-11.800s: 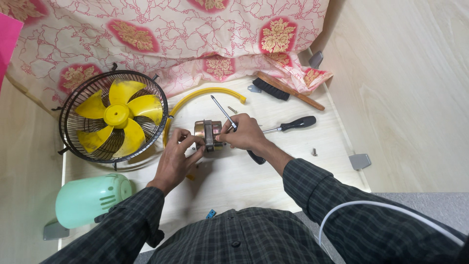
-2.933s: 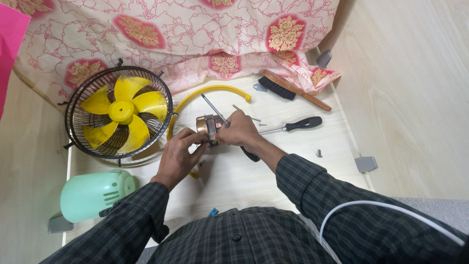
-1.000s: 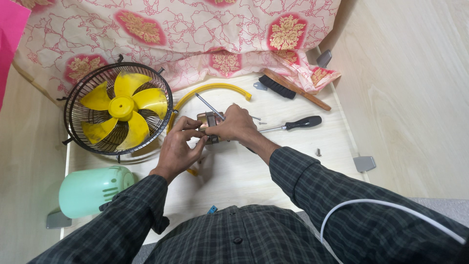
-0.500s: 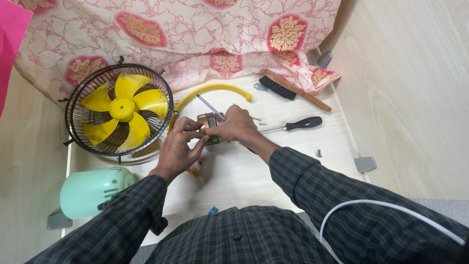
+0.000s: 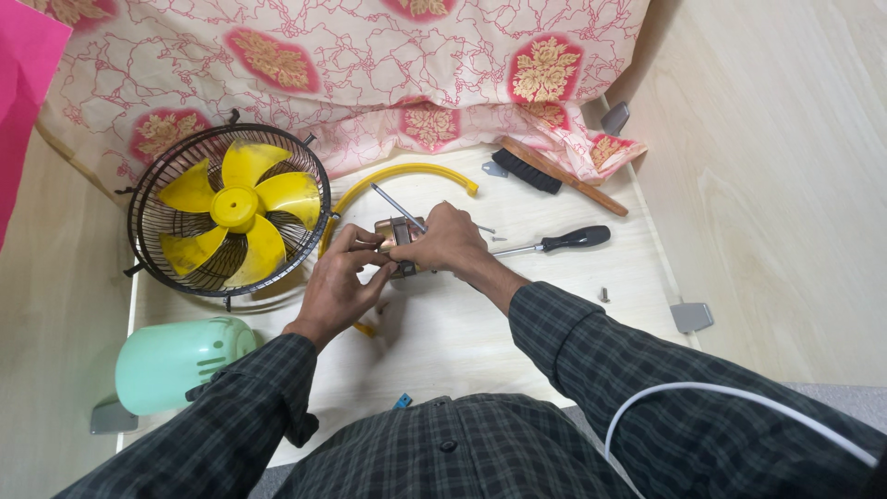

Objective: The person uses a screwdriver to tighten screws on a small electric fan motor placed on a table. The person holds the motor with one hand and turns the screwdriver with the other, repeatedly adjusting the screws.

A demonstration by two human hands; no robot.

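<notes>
While both hands meet over the middle of the pale table (image 5: 517, 314), the small copper-coloured motor (image 5: 397, 233) sits between them, gripped from either side. The left hand (image 5: 340, 282) curls its fingers (image 5: 356, 242) onto the motor's near end, closed around it. The right hand (image 5: 446, 238) wraps over the far side, also closed, and a thin metal rod (image 5: 397, 205) sticks up and away from under it toward the cloth; whether the rod is a tool or the motor's own shaft I cannot tell. Just behind the hands lies a curved yellow band (image 5: 407, 174). To the left stands a black wire guard (image 5: 305, 166) with a yellow blade (image 5: 236, 208) inside it, and nearer the person a mint-green housing (image 5: 176, 362). To the right of the hands a black-handled screwdriver (image 5: 564, 243) lies flat, with a brush (image 5: 554, 176) beyond it near the patterned cloth (image 5: 351, 55), and a small screw (image 5: 603, 295) well apart
</notes>
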